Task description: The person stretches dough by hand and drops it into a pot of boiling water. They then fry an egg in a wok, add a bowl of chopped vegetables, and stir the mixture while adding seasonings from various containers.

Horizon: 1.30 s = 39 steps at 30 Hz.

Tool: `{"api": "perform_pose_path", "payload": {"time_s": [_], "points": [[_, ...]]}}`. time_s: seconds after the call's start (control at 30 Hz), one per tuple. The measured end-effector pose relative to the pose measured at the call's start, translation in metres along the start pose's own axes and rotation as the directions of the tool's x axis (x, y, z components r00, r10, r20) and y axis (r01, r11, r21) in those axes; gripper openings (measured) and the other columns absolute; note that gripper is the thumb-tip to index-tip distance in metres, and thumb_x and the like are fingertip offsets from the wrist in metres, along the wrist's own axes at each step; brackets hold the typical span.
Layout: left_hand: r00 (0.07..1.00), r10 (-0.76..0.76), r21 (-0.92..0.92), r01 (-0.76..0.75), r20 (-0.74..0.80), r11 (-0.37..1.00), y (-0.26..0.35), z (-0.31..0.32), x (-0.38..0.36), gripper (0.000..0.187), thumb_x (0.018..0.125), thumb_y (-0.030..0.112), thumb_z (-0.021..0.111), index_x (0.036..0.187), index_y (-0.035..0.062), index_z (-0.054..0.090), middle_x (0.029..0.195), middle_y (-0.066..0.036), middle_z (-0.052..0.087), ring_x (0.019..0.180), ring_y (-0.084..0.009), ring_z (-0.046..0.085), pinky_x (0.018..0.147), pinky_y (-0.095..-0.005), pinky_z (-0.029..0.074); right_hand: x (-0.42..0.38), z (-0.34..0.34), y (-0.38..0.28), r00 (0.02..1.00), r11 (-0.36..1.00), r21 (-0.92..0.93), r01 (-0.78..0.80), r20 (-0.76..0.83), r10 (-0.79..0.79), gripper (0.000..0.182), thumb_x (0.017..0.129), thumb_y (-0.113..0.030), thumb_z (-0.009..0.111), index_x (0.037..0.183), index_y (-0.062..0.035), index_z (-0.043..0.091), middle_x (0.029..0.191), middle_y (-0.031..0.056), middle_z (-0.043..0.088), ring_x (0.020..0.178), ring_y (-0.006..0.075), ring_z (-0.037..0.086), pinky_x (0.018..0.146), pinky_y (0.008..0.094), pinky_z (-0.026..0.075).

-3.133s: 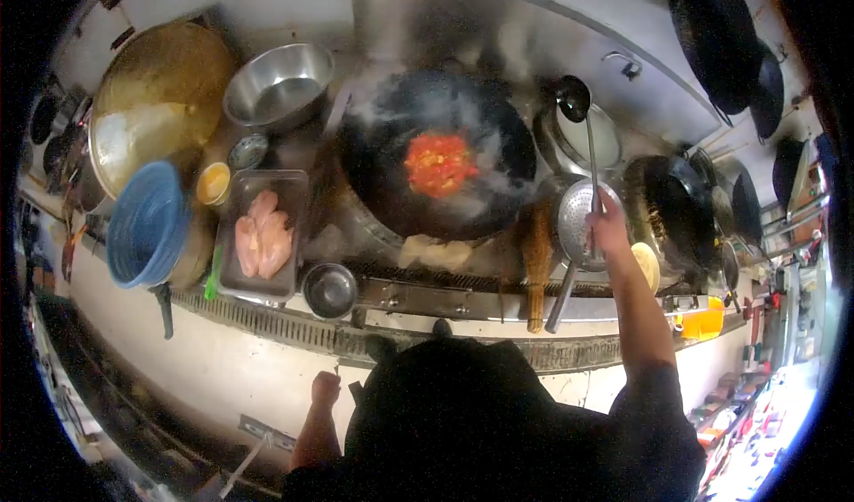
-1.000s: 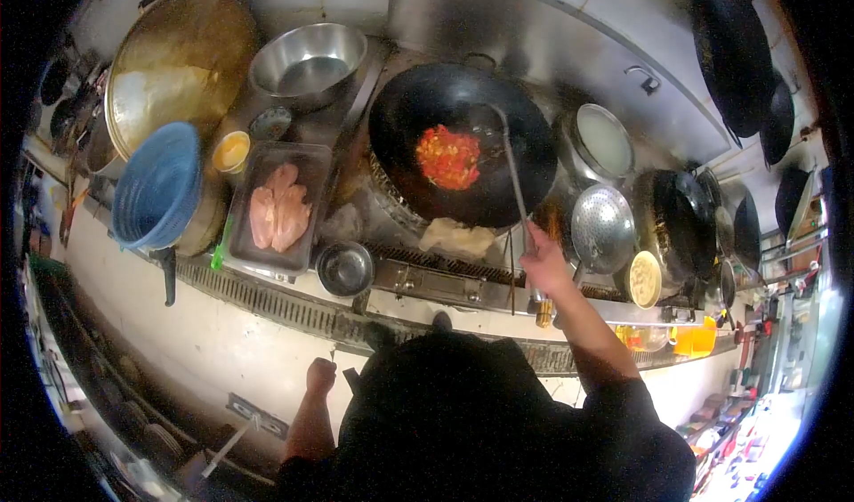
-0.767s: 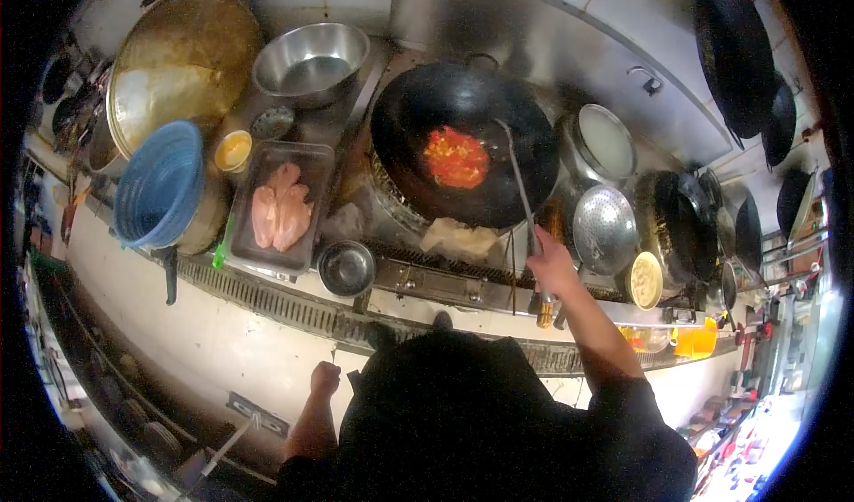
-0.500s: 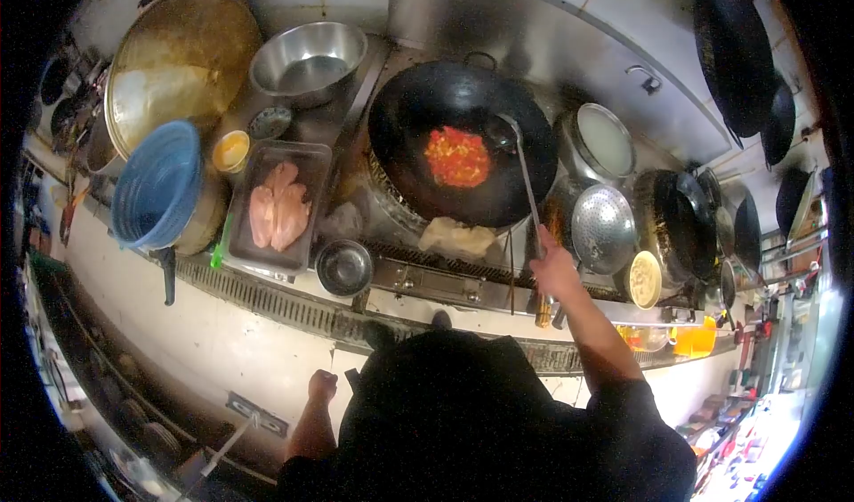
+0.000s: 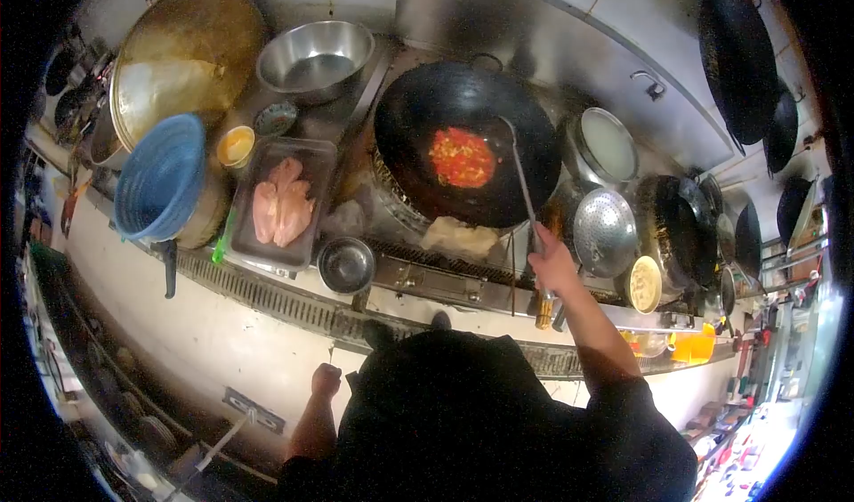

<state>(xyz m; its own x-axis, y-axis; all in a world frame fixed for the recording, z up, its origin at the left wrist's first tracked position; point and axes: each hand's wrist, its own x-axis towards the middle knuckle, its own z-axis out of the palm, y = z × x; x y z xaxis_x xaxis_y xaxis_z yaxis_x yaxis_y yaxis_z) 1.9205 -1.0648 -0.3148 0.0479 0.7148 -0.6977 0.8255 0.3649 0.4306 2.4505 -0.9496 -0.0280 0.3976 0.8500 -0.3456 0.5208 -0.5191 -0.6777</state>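
My right hand (image 5: 553,263) is closed around the handle of a long metal ladle (image 5: 523,177). The ladle reaches into the right side of a large black wok (image 5: 414,110), where its bowl is hard to make out against the dark metal. In the middle of the wok lies a red and yellow chopped mixture (image 5: 463,157), apart from the ladle. My left hand (image 5: 326,380) hangs low beside my body, curled into a fist, with nothing visible in it. A crumpled beige cloth (image 5: 458,237) rests at the wok's front edge.
Left of the wok are a tray (image 5: 325,168) of raw chicken pieces (image 5: 283,204), a steel basin (image 5: 356,57), a small metal bowl (image 5: 345,266) and a blue basket (image 5: 160,177). To its right stand a pot (image 5: 609,146), a perforated strainer (image 5: 605,232) and a yellow-rimmed bowl (image 5: 645,284).
The ladle's bowl has shifted slightly up and away from the red mixture, with my right hand still gripping the handle. The whole view has moved a little; my left hand stays low.
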Motion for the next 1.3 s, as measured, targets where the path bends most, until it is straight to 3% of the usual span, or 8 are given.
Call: {"api": "perform_pose_path", "payload": {"time_s": [0.07, 0.27, 0.57, 0.6, 0.83, 0.9, 1.07, 1.3], "points": [[0.915, 0.368, 0.625, -0.385, 0.164, 0.679, -0.028, 0.015, 0.015, 0.023, 0.075, 0.023, 0.060, 0.085, 0.0030, 0.064, 0.091, -0.018, 0.065, 0.087, -0.0298, 0.063, 0.078, -0.0400, 0.049, 0.004, 0.008, 0.000, 0.999, 0.997, 0.081, -0.010, 0.034, 0.008, 0.068, 0.075, -0.005, 0.054, 0.139, -0.0028, 0.032, 0.072, 0.0169, 0.062, 0.046, 0.0237, 0.058, 0.047, 0.0340, 0.048], [0.997, 0.043, 0.179, -0.030, -0.067, 0.983, -0.054, 0.031, 0.018, 0.026, 0.077, 0.024, 0.058, 0.086, 0.0006, 0.063, 0.093, -0.020, 0.065, 0.091, -0.0345, 0.061, 0.081, -0.0401, 0.048, 0.003, 0.007, -0.016, 0.980, 0.985, 0.169, -0.016, 0.200, -0.019, 0.068, 0.078, -0.008, 0.056, 0.142, -0.0108, 0.031, 0.071, 0.0154, 0.061, 0.043, 0.0181, 0.056, 0.047, 0.0330, 0.049], [0.961, 0.247, -0.100, -0.260, -0.126, 0.960, -0.080, 0.049, 0.033, 0.013, 0.076, 0.018, 0.059, 0.073, 0.0059, 0.063, 0.084, -0.015, 0.064, 0.082, -0.0310, 0.061, 0.074, -0.0404, 0.050, -0.027, -0.017, -0.008, 0.965, 0.903, -0.376, 0.208, 0.231, -0.126, 0.069, 0.076, -0.003, 0.053, 0.141, -0.0084, 0.032, 0.061, 0.0126, 0.055, 0.046, 0.0191, 0.057, 0.045, 0.0320, 0.046], [0.933, 0.340, 0.284, -0.296, -0.118, 0.912, -0.039, 0.025, 0.009, 0.011, 0.077, 0.015, 0.056, 0.073, 0.0080, 0.063, 0.081, -0.012, 0.063, 0.079, -0.0295, 0.061, 0.073, -0.0410, 0.049, -0.021, -0.011, 0.001, 0.980, 0.925, -0.345, 0.160, 0.169, -0.106, 0.069, 0.077, -0.006, 0.056, 0.141, -0.0112, 0.030, 0.074, 0.0178, 0.060, 0.054, 0.0238, 0.061, 0.053, 0.0351, 0.049], [0.989, -0.114, -0.121, 0.102, -0.097, 0.987, -0.044, 0.038, 0.026, 0.012, 0.077, 0.016, 0.057, 0.076, 0.0088, 0.066, 0.086, -0.012, 0.065, 0.086, -0.0269, 0.062, 0.078, -0.0370, 0.050, -0.005, 0.008, -0.028, 0.981, 0.995, -0.014, -0.101, 0.162, 0.102, 0.073, 0.076, -0.010, 0.059, 0.142, -0.0099, 0.028, 0.096, 0.0230, 0.063, 0.068, 0.0317, 0.064, 0.064, 0.0406, 0.052], [0.909, 0.360, 0.732, -0.392, 0.213, 0.557, -0.011, 0.008, 0.004, 0.011, 0.075, 0.017, 0.059, 0.077, 0.0087, 0.066, 0.086, -0.011, 0.065, 0.088, -0.0253, 0.062, 0.080, -0.0342, 0.049, 0.001, 0.010, -0.016, 0.983, 0.998, 0.032, -0.054, 0.180, 0.047, 0.073, 0.076, -0.010, 0.058, 0.142, -0.0127, 0.028, 0.097, 0.0217, 0.063, 0.063, 0.0304, 0.064, 0.061, 0.0398, 0.052], [0.955, 0.293, 0.436, -0.244, -0.046, 0.866, -0.007, -0.005, -0.002, 0.012, 0.075, 0.015, 0.058, 0.079, 0.0084, 0.067, 0.085, -0.010, 0.066, 0.087, -0.0246, 0.062, 0.081, -0.0333, 0.048, -0.032, 0.000, 0.001, 0.920, 0.924, -0.117, 0.364, 0.200, -0.337, 0.066, 0.076, -0.004, 0.051, 0.139, -0.0053, 0.034, 0.071, 0.0143, 0.063, 0.041, 0.0189, 0.056, 0.043, 0.0327, 0.046], [0.966, 0.243, 0.300, -0.206, -0.091, 0.931, -0.053, 0.024, 0.028, 0.019, 0.077, 0.019, 0.055, 0.078, 0.0021, 0.065, 0.088, -0.017, 0.064, 0.090, -0.0337, 0.059, 0.080, -0.0400, 0.047, -0.007, 0.005, 0.000, 0.995, 0.968, -0.252, 0.016, 0.101, 0.010, 0.070, 0.076, -0.012, 0.059, 0.141, -0.0129, 0.032, 0.081, 0.0198, 0.065, 0.064, 0.0307, 0.065, 0.059, 0.0403, 0.052]]}}
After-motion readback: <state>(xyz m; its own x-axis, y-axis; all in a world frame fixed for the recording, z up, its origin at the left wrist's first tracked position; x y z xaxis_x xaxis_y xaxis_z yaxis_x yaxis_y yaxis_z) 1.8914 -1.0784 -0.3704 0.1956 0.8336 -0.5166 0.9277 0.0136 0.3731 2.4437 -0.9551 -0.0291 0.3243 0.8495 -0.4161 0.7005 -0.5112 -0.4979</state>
